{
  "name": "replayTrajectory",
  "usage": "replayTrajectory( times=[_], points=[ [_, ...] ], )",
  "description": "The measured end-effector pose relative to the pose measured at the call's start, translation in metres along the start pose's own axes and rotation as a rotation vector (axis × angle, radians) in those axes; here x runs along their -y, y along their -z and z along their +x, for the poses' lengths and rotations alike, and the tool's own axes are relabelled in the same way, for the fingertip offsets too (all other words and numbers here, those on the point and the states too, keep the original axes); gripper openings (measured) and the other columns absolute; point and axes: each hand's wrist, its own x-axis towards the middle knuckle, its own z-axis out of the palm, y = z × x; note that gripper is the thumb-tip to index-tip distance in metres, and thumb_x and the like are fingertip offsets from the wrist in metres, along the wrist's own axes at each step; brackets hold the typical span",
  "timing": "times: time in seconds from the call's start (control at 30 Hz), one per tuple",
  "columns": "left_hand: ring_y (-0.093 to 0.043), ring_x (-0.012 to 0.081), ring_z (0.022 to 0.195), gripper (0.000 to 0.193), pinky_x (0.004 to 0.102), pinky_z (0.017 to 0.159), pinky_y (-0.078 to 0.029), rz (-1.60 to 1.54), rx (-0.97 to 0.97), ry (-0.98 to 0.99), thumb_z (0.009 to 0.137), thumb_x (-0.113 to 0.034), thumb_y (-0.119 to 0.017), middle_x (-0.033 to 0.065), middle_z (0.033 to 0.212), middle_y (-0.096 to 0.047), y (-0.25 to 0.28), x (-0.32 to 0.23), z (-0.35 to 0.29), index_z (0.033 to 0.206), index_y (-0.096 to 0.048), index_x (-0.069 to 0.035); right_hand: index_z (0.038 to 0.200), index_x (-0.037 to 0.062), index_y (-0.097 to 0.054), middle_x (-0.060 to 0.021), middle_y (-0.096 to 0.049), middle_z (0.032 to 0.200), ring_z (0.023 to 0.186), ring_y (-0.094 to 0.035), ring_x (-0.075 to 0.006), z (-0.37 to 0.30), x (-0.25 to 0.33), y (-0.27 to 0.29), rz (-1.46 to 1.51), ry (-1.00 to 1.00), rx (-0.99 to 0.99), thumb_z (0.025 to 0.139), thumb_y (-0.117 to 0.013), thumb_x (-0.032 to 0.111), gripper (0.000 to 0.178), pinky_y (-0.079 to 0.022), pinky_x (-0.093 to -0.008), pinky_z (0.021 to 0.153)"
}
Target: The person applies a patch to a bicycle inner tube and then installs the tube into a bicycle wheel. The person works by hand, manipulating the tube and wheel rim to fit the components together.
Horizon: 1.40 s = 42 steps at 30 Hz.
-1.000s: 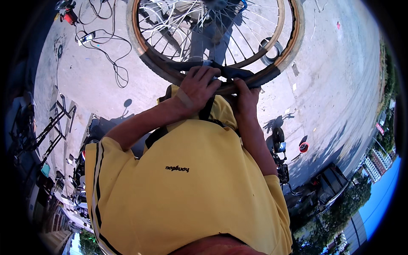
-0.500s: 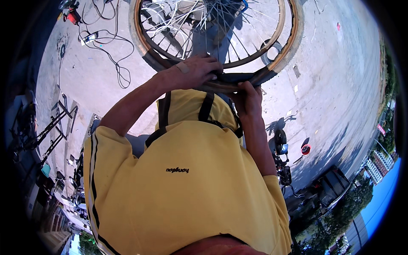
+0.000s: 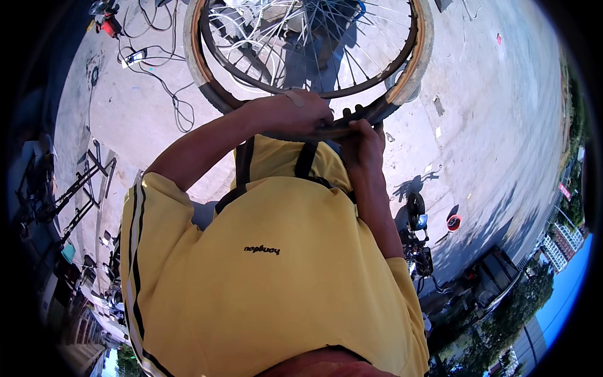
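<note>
A spoked bicycle wheel [image 3: 314,50] with a tan-walled black tyre [image 3: 207,88] fills the top of the head view, held upright before my yellow shirt. My left hand [image 3: 295,113] is clamped over the near edge of the tyre, knuckles up. My right hand [image 3: 361,135] grips the same edge just to the right, fingers curled over the black tread. The two hands sit almost touching. The rim's lower arc is hidden behind them.
Bare concrete ground lies all around. Black cables [image 3: 160,69] and a red tool [image 3: 110,25] lie at the upper left. A metal stand [image 3: 81,188] is at the left. A parked motorcycle [image 3: 418,239] and a red bowl [image 3: 453,222] are at the right.
My left hand has slid from the tyre's lower edge up over its top. The wheel now sits slightly higher and closer. My right hand keeps its grip.
</note>
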Motion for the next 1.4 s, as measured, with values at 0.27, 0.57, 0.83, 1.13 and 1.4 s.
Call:
replayTrajectory(
  times=[0.27, 0.57, 0.83, 1.13, 1.4],
  points=[
    [-0.068, 0.0258, 0.093, 0.061, 0.0383, 0.084, -0.053, -0.409, 0.036, -0.021, 0.079, -0.024, -0.077, 0.0188, 0.105, -0.072, -0.016, 0.002, 0.004, 0.132, -0.064, 0.004, 0.131, 0.004, -0.047, -0.012, -0.06, 0.106, 0.095, -0.065, -0.0271, 0.028, 0.02, 0.005, -0.048, 0.013, -0.113, 0.083, -0.061, -0.01, 0.051, -0.058, -0.0476, 0.077],
    [-0.058, 0.0338, 0.12, 0.07, 0.0428, 0.103, -0.048, -0.151, -0.31, -0.059, 0.076, -0.024, -0.085, 0.0194, 0.127, -0.056, -0.035, 0.007, -0.004, 0.138, -0.061, -0.003, 0.131, -0.0005, -0.049, -0.0138, -0.061, 0.114, 0.098, -0.065, -0.0286, 0.042, 0.033, 0.006, -0.034, 0.003, -0.083, 0.078, -0.064, -0.015, 0.057, -0.058, -0.0438, 0.081],
    [-0.065, 0.0363, 0.112, 0.048, 0.044, 0.095, -0.055, -0.125, -0.576, -0.053, 0.083, -0.015, -0.08, 0.0177, 0.122, -0.062, -0.05, 0.009, -0.019, 0.126, -0.063, -0.004, 0.131, -0.003, -0.049, -0.0155, -0.063, 0.111, 0.097, -0.067, -0.0291, 0.042, 0.041, -0.007, -0.009, 0.155, -0.088, 0.076, -0.061, -0.017, 0.058, -0.06, -0.0419, 0.079],
    [-0.069, 0.0375, 0.105, 0.049, 0.0453, 0.093, -0.055, -0.268, -0.195, 0.046, 0.087, -0.016, -0.071, 0.0222, 0.118, -0.069, -0.035, 0.015, -0.017, 0.133, -0.062, -0.002, 0.128, -0.002, -0.05, -0.0117, -0.063, 0.102, 0.086, -0.069, -0.0261, 0.047, 0.05, -0.016, -0.193, 0.16, -0.166, 0.079, -0.067, -0.013, 0.054, -0.062, -0.0409, 0.073],
    [-0.061, 0.0328, 0.118, 0.047, 0.041, 0.1, -0.053, -0.25, -0.549, 0.027, 0.082, -0.009, -0.078, 0.0141, 0.123, -0.062, -0.038, 0.037, -0.054, 0.126, -0.065, -0.006, 0.122, -0.0004, -0.058, -0.0137, -0.069, 0.103, 0.091, -0.07, -0.0264, 0.053, 0.055, -0.007, -0.249, 0.117, -0.176, 0.087, -0.071, -0.006, 0.037, -0.062, -0.0435, 0.078]
  ],
)
